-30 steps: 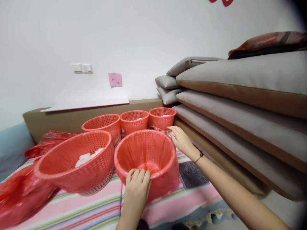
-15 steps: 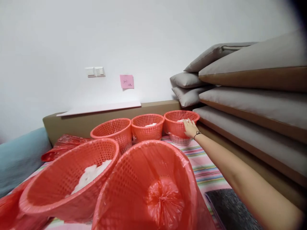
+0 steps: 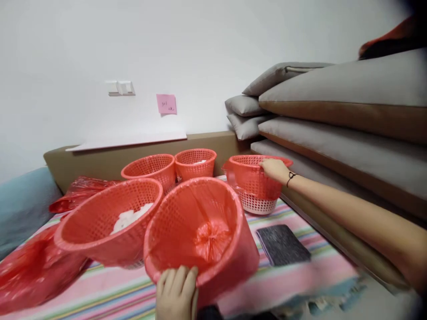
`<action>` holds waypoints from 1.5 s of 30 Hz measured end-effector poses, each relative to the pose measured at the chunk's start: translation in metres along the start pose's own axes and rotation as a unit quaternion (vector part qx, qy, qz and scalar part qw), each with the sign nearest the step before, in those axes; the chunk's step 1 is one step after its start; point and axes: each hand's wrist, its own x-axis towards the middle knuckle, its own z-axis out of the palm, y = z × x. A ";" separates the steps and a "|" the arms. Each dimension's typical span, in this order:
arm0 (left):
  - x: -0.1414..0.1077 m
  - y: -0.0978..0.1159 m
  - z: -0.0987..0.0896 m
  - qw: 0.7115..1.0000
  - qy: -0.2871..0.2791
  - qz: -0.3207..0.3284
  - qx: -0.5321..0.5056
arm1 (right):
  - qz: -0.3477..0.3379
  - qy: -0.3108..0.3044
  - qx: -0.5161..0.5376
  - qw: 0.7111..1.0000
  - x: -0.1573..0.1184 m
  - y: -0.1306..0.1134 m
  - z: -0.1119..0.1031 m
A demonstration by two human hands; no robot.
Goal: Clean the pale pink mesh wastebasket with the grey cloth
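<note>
My left hand [image 3: 176,291] grips the near rim of a plastic basket [image 3: 247,258] lined with a red plastic bag. The basket tilts toward me, showing the bag's gathered bottom inside. At the back right, my right hand [image 3: 274,170] is closed over the rim of another red-lined basket [image 3: 255,189], whose white lower part shows under the bag; its thumb is hidden. Left of the near basket stands a wider lined basket [image 3: 90,222] with white material [image 3: 128,218] in it. Two more lined baskets, one left [image 3: 150,171] and one centre [image 3: 195,163], stand behind.
Red plastic bags [image 3: 43,266] lie at the left on a striped cloth [image 3: 116,293]. A folded dark grey cloth [image 3: 283,244] lies at the right. Stacked grey cushions [image 3: 333,102] border the right side, a brown backrest [image 3: 213,138] the back, and a light blue cover [image 3: 23,209] the left.
The back-right basket has come nearer and rightward with my right hand on its rim. My left hand has entered view on the near basket's rim. The camera view has shifted.
</note>
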 end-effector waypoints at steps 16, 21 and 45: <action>0.061 0.038 -0.008 0.988 -0.148 0.007 -0.041 | -0.069 0.082 0.052 0.993 -0.221 0.006 -0.049; 0.063 0.042 -0.006 0.985 -0.167 -0.007 -0.050 | -0.279 0.155 0.225 0.920 -0.211 -0.062 -0.077; 0.072 0.045 0.047 0.833 -0.035 -0.280 -0.476 | -0.172 0.217 0.152 0.949 -0.082 -0.054 -0.179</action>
